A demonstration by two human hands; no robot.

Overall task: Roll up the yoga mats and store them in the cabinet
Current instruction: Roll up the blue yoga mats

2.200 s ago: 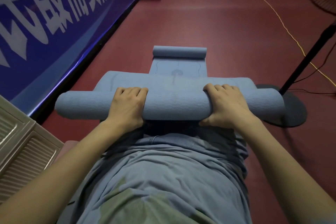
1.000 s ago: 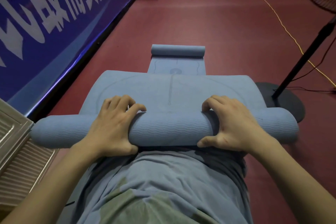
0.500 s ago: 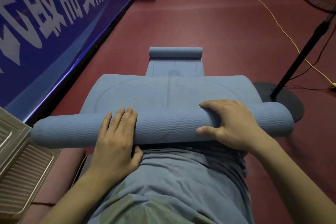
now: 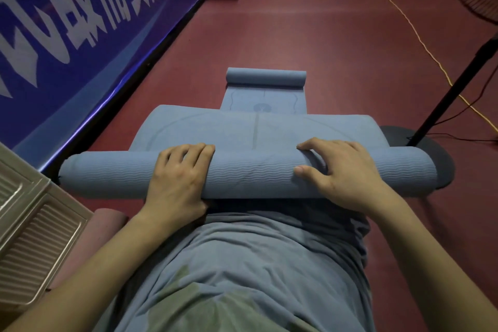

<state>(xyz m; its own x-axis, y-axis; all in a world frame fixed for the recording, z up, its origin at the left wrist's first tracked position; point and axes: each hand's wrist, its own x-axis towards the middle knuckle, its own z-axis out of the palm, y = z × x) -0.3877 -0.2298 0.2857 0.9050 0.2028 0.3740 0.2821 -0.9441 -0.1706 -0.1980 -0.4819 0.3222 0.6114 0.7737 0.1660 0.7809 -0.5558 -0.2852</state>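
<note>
A blue yoga mat lies along the red floor, its near end wound into a thick roll (image 4: 250, 172) just in front of my body. My left hand (image 4: 177, 178) grips the roll left of centre, fingers curled over its top. My right hand (image 4: 342, 172) holds it right of centre, fingers over the top and thumb on the near face. The flat part of the mat (image 4: 269, 129) stretches away from the roll. Farther off lies more blue mat ending in a small curled roll (image 4: 265, 77); I cannot tell whether it is the same mat.
A beige ribbed cabinet door (image 4: 35, 237) stands at lower left with a pink rolled mat (image 4: 102, 226) beside it. A blue banner wall (image 4: 80, 35) runs along the left. A fan stand's black base (image 4: 436, 148) touches the roll's right end. A yellow cable (image 4: 417, 38) crosses the floor.
My left hand has slid from lying flat on the roll's near side up over its top. The right hand has shifted slightly along the roll, which sits a little farther from me.
</note>
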